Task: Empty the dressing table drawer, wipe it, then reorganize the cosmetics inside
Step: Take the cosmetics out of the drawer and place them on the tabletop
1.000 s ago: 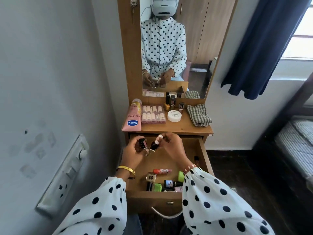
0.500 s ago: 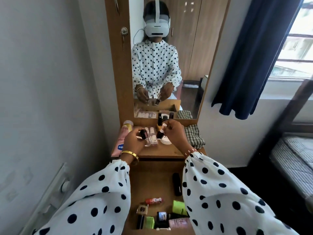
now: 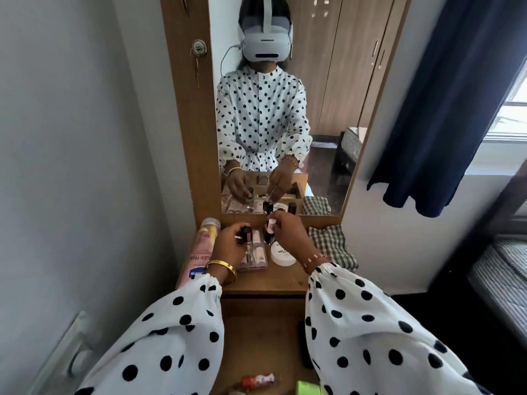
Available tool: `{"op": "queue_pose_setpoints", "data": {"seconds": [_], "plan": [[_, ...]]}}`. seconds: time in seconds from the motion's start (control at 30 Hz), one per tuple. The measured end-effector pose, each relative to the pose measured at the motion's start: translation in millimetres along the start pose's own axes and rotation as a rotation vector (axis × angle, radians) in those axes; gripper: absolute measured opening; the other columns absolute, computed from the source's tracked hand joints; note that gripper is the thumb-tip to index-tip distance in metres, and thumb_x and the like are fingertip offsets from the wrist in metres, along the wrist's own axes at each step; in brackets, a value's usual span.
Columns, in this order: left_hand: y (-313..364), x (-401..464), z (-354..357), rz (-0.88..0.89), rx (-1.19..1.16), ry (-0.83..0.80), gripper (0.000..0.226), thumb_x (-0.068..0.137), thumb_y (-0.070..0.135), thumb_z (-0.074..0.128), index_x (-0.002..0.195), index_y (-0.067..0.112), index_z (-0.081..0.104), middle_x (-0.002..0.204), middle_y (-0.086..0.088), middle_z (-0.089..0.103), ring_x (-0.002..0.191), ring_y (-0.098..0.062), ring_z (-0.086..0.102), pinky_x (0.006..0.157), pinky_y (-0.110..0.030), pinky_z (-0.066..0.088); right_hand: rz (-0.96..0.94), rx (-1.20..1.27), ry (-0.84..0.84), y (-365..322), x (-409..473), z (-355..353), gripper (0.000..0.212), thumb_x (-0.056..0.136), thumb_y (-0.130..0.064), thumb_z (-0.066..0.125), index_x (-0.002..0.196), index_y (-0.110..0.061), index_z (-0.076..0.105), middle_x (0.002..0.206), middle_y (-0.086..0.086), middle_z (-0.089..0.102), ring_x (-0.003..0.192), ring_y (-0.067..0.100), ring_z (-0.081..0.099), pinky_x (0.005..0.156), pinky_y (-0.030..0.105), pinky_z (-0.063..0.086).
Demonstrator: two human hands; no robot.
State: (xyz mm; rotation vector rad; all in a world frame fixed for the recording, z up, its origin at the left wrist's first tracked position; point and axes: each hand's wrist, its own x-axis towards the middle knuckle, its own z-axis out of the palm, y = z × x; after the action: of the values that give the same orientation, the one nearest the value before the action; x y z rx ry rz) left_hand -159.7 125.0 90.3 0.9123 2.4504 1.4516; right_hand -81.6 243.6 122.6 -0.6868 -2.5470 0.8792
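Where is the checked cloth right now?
The checked cloth lies on the tabletop's right end, below the mirror, just right of the white jar and the right hand.

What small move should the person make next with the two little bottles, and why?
Probably set both down on the tabletop. The left hand grips a dark bottle, the right hand a white-capped bottle, both above the clear box; the drawer isn't emptied.
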Motion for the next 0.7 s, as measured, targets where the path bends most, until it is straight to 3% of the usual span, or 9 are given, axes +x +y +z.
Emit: {"op": "queue_pose_setpoints", "data": {"seconds": [0.2, 0.4, 0.7], "plan": [[-2, 5, 3, -0.005, 0.002, -0.004, 0.048, 0.079, -0.013, 0.054, 0.121, 0.008, 0.057, 0.120, -0.011, 0.063, 0.112, -0.025, 0.059, 0.091, -0.023, 0.044, -0.010, -0.062, -0.044, 5, 4, 12, 0.029, 0.091, 0.001, 0.040, 0.114, 0.000, 0.060, 0.113, 0.023, 0.063, 0.107, 0.036, 0.057, 0.089, 0.035, 0.044], [-4, 5, 6, -0.034, -0.023, -0.007, 0.049, 0.080, -0.009, 0.057, 0.124, 0.011, 0.055, 0.121, -0.010, 0.063, 0.111, -0.024, 0.060, 0.093, -0.029, 0.047, -0.014, -0.099, -0.046, 7, 6, 14, 0.034, 0.089, 0.004, 0.041, 0.117, -0.001, 0.059, 0.115, 0.022, 0.063, 0.109, 0.035, 0.056, 0.092, 0.036, 0.044], [3, -1, -1, -0.042, 0.067, -0.026, 0.062, 0.084, -0.002, 0.059, 0.139, 0.014, 0.037, 0.136, -0.010, 0.052, 0.125, -0.024, 0.050, 0.099, -0.031, 0.044, -0.010, -0.114, -0.002, 4, 1, 5, 0.036, 0.089, 0.003, 0.040, 0.121, -0.004, 0.057, 0.113, 0.020, 0.064, 0.105, 0.033, 0.059, 0.091, 0.040, 0.048]]}}
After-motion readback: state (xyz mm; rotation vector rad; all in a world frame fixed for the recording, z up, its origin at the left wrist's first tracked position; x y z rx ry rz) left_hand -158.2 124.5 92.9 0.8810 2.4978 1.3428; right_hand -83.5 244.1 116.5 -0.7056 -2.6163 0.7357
